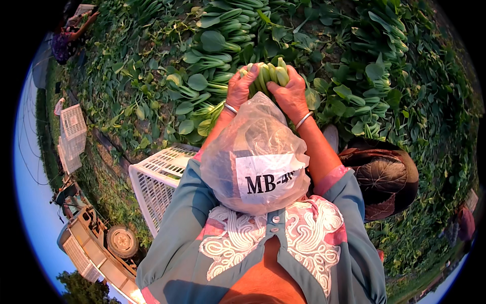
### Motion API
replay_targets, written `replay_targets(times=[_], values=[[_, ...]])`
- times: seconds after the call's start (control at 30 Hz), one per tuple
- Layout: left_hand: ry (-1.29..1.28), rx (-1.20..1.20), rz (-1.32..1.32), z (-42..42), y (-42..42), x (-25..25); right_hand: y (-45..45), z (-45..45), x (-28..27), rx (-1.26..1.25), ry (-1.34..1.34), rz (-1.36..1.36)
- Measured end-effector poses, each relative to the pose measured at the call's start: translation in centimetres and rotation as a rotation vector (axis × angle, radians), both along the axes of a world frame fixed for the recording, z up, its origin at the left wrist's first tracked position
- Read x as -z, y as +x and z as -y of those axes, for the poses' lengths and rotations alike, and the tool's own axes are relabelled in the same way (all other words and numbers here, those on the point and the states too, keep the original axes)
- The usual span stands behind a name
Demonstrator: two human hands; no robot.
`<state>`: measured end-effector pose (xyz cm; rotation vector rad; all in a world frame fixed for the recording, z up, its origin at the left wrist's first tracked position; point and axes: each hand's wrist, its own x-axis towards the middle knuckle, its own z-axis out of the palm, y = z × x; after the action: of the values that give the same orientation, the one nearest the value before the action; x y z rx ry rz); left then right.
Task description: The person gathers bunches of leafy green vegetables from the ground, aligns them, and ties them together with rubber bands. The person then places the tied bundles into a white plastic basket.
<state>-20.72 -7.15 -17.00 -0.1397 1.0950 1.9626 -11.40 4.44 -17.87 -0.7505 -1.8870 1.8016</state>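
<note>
A bunch of green leafy vegetables, pak choi by their pale thick stems (267, 76), is gripped from both sides. My left hand (240, 88) closes around its left end, thumb over the stems. On the other side my right hand (289, 93) presses its thumb against the stem bases. The leaf ends of the bunch are hidden below. Just nearer to me, a clear plastic bag (262, 129) with a label bearing print covers part of the view before my chest. Cut pak choi (212, 60) lies in an overlapping row beyond my left hand.
A white slatted plastic crate (159, 182) stands by my left elbow. More cut pak choi (374, 91) lies in a row at right. Stacked crates (72, 129) and a farm vehicle (98, 243) are at far left. Other people (66, 43) are at the field's edges.
</note>
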Motion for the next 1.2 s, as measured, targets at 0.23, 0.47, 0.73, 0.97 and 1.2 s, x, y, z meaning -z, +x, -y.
replay_targets(times=[0.23,0.47,0.73,0.97,1.2], values=[[-0.062,0.096,-0.12,0.2,0.2,0.6,0.0,0.0,0.3,-0.066,-0.13,-0.017],[-0.06,0.016,-0.046,0.4,0.0,-0.1,-0.1,0.3,0.7,-0.012,-0.288,-0.078],[-0.224,-0.262,-0.194,3.3,-3.0,0.7,1.6,-1.6,7.0,0.14,-0.223,0.331],[-0.846,0.1,-0.912,10.9,-9.7,2.1,6.0,-1.1,13.1,-0.007,0.081,0.785],[-1.169,0.822,-1.421,12.9,-8.1,6.8,5.1,0.0,11.6,-0.032,0.389,0.762]])
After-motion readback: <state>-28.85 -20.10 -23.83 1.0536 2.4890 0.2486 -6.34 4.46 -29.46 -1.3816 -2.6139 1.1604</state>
